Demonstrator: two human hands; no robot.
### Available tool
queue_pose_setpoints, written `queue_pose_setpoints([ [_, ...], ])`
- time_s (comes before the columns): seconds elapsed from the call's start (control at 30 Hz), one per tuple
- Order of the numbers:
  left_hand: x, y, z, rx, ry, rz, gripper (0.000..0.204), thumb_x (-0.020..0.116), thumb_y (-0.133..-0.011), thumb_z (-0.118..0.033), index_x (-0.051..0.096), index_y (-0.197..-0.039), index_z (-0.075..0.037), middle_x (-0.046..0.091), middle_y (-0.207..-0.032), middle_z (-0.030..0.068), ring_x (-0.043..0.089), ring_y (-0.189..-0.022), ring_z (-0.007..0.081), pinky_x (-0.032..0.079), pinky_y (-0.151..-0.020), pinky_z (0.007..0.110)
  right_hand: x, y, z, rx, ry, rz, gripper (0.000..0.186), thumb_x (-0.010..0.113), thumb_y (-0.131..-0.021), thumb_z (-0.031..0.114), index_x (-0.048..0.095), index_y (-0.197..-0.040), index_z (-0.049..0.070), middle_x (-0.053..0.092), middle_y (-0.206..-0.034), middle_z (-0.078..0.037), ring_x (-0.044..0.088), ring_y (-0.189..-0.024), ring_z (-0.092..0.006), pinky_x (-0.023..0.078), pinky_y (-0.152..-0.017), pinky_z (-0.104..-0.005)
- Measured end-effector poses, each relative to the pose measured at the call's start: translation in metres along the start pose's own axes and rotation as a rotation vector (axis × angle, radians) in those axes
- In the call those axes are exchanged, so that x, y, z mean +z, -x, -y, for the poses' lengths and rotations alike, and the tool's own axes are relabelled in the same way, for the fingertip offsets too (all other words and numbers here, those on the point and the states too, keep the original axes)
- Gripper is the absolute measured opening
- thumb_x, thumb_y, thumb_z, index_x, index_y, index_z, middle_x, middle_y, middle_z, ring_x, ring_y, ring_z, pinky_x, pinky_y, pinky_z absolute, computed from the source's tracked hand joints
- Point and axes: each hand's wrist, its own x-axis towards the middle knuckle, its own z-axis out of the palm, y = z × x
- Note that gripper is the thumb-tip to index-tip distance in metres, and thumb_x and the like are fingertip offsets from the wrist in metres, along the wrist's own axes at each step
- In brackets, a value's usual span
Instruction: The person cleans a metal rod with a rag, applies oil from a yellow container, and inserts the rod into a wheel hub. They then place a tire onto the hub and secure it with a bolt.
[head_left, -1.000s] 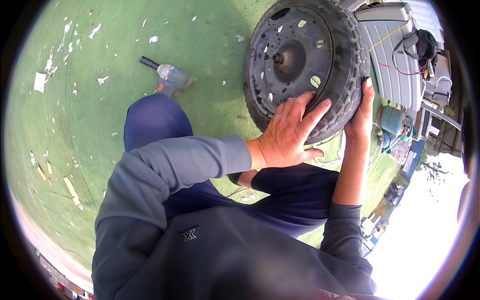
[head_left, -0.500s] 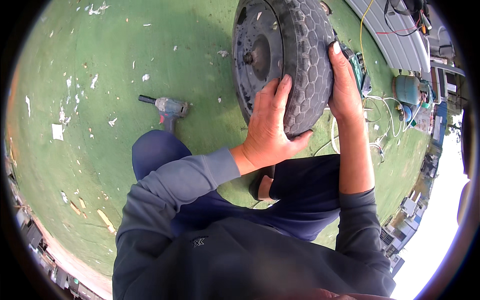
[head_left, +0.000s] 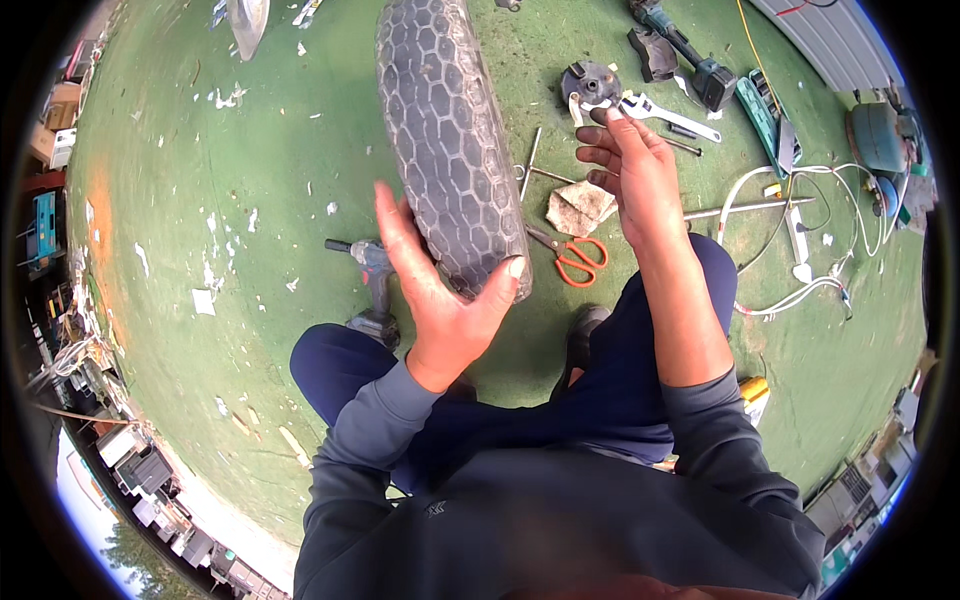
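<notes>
A black tire with a honeycomb tread stands on edge in front of me. My left hand clasps its near lower end, thumb on the right side and fingers on the left. To the right of the tire, my right hand hangs free with its fingers loosely bent and apart. Its fingertips are dark with dirt. Just beyond them lie a dark round hub part and a silver adjustable wrench. Below them are a stained cloth and scissors with orange handles.
A cordless impact driver lies by my left knee. A T-shaped metal tool lies right of the tire. Farther right are a green-and-black power tool, a teal tool, a white hose and a gas cylinder.
The tire has turned so its tread faces me and the wheel's side is hidden. It has shifted left. My right hand has let go and moved away from it.
</notes>
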Motion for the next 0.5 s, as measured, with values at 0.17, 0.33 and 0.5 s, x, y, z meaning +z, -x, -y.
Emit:
queue_pose_setpoints([
  [0.17,0.015,-0.022,-0.014,-0.118,-0.269,-0.132,0.109,0.082,-0.075,-0.012,0.010,-0.155,0.007,0.027,-0.153,0.0237,0.030,-0.142,0.0317,0.023,-0.119,0.042,-0.010,-0.054,0.009,0.091,-0.215,0.077,0.025,0.058,-0.099,0.030,0.063,-0.109,0.007,0.071,-0.095,-0.004,0.064,-0.081,-0.0134,0.048,-0.070,-0.0321],
  [0.33,0.021,-0.027,-0.030,-0.156,-0.514,-0.116,0.102,0.079,-0.076,-0.009,0.015,-0.154,0.006,0.030,-0.152,0.0226,0.033,-0.141,0.0314,0.024,-0.118,0.041,-0.019,-0.085,0.009,0.219,-0.302,0.110,0.021,0.058,-0.099,0.028,0.061,-0.108,0.009,0.069,-0.094,-0.002,0.062,-0.079,-0.0125,0.047,-0.069,-0.0319],
  [0.5,0.008,-0.043,-0.054,-0.409,-0.518,-0.032,0.097,0.078,-0.080,-0.010,0.017,-0.153,0.006,0.036,-0.148,0.0222,0.039,-0.136,0.0282,0.030,-0.115,0.037,-0.040,-0.109,0.005,0.229,-0.379,0.062,0.020,0.056,-0.098,0.025,0.062,-0.106,0.008,0.068,-0.092,-0.003,0.062,-0.075,-0.0137,0.045,-0.065,-0.0327],
])
